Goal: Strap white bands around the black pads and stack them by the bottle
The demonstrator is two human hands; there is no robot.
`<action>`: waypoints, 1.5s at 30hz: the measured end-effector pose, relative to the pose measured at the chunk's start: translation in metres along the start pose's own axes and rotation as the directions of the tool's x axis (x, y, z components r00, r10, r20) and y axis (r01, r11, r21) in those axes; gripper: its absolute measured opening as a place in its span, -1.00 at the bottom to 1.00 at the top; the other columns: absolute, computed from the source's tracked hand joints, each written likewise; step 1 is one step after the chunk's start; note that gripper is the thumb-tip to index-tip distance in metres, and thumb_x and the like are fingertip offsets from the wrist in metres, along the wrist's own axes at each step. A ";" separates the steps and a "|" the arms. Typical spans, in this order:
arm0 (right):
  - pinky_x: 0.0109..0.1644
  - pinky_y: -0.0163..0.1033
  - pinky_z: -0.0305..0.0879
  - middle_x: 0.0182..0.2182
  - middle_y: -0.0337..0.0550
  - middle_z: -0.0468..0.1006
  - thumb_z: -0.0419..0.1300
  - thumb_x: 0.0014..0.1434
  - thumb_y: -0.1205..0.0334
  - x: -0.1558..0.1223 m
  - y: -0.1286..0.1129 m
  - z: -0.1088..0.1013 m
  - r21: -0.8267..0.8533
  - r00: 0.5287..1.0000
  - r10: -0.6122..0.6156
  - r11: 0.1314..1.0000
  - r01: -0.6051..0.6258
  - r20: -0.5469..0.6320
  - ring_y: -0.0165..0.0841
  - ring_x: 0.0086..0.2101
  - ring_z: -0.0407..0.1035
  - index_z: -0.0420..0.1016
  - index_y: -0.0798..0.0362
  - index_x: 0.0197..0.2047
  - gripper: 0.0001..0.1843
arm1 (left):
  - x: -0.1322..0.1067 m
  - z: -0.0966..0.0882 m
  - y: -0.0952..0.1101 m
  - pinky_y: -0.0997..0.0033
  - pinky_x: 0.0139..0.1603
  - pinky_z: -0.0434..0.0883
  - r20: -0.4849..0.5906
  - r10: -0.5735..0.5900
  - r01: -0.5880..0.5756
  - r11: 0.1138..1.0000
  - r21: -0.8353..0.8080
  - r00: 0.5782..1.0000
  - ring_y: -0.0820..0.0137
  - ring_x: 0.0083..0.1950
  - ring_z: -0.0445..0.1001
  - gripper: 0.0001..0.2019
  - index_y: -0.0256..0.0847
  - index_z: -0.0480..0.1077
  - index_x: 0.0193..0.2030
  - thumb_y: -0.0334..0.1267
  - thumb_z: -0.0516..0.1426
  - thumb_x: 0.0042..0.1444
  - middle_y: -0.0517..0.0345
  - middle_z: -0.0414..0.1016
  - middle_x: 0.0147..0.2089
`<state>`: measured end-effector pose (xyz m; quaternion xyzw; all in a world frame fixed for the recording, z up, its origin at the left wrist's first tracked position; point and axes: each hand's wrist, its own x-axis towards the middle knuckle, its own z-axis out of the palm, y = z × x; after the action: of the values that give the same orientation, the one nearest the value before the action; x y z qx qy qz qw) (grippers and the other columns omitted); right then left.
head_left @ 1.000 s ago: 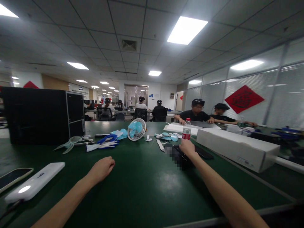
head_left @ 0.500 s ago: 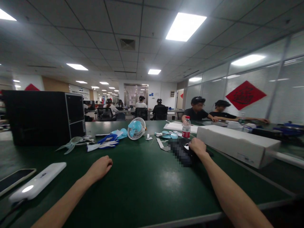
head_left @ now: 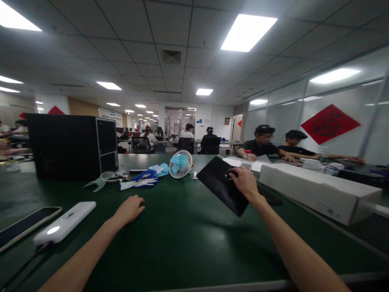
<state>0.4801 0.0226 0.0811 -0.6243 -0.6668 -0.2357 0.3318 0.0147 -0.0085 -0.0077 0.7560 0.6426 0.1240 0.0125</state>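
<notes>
My right hand [head_left: 244, 183] pinches a thin, flat black sheet [head_left: 219, 184] near its right side and holds it tilted above the green table [head_left: 182, 243]. What it is made for cannot be told; a small shiny spot shows by the fingertips. My left hand [head_left: 130, 209] rests on the tabletop, its fingers loosely bent and a little apart, with nothing seen in it. Beyond it lie blue-and-white gloves [head_left: 142, 183] and a white fan head with light blue blades [head_left: 180, 164]. A red-capped bottle [head_left: 247, 163] stands behind my right hand, partly hidden.
A black computer case [head_left: 63, 148] stands at the left, with clear curved blades [head_left: 105, 180] beside it. Nearer are a phone [head_left: 28, 227] and a lit white device with a cable [head_left: 65, 223]. A long white box [head_left: 313, 188] lies right. Two people [head_left: 263, 144] sit beyond it.
The black sheet has been lifted from the table and spread out to the left by my right hand, now covering some small parts. My left hand's fingers have loosened slightly. The view has shifted left.
</notes>
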 end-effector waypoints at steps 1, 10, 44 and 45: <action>-0.10 -0.27 0.20 -0.16 -0.04 0.49 0.09 0.20 0.17 -0.003 -0.013 0.007 0.067 0.996 -0.066 0.996 0.061 0.063 -0.28 -0.18 0.36 0.52 0.09 -0.13 -0.73 | -0.001 -0.002 0.001 0.24 0.02 0.34 -0.014 0.004 -0.004 1.000 -0.002 1.000 0.16 0.07 0.38 -0.61 -0.21 0.43 -0.01 -0.09 0.03 0.09 -0.07 0.42 0.04; -0.14 -0.28 0.24 -0.22 -0.07 0.53 0.18 0.13 0.17 -0.039 -0.117 0.060 0.468 0.787 -0.500 0.827 0.311 0.362 -0.29 -0.23 0.40 0.56 0.09 -0.14 -0.73 | -0.003 -0.008 0.017 0.20 0.24 0.16 -0.125 0.176 -0.197 0.961 -0.193 0.977 0.19 0.23 0.22 -0.44 -0.23 0.31 0.15 0.10 0.00 0.13 -0.04 0.28 0.21; 0.05 -0.19 0.18 -0.03 0.18 0.45 0.15 0.14 0.10 -0.022 -0.054 0.088 -0.011 0.881 -0.074 0.996 0.090 0.468 -0.11 0.00 0.30 0.48 0.22 -0.05 -0.60 | -0.005 0.008 0.027 0.21 0.22 0.16 0.102 0.294 -0.225 0.875 -0.428 0.950 0.13 0.20 0.26 -0.22 -0.17 0.25 0.20 0.15 0.23 -0.15 -0.04 0.27 0.22; 0.02 -0.19 0.20 -0.04 0.18 0.46 0.15 0.14 0.09 -0.020 -0.044 0.093 -0.050 0.874 -0.042 0.996 0.075 0.483 -0.11 -0.01 0.32 0.49 0.21 -0.08 -0.61 | -0.005 0.007 0.027 0.21 0.21 0.17 0.106 0.291 -0.220 0.875 -0.431 0.951 0.13 0.20 0.26 -0.22 -0.16 0.24 0.20 0.15 0.23 -0.15 -0.03 0.27 0.22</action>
<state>0.4228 0.0715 0.0086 -0.6537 -0.7386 -0.1051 0.1271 0.0416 -0.0174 -0.0107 0.8222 0.4924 0.1938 0.2098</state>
